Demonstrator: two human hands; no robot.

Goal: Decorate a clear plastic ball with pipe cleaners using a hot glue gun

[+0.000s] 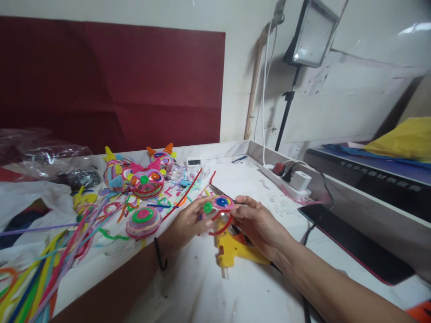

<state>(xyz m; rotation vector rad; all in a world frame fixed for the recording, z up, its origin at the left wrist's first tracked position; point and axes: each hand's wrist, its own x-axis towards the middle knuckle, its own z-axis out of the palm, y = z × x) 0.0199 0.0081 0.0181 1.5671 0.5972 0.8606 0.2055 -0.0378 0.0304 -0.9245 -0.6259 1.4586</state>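
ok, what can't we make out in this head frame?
- Craft piece: both hands, left hand and right hand, cover its lower part; its full shape is hidden.
- Glue gun: the right hand hides its nozzle end.
- Small display: digits too small to read.
- Pipe cleaners: cut off by the left and bottom edges.
- Scissors: mostly hidden behind the craft piece.
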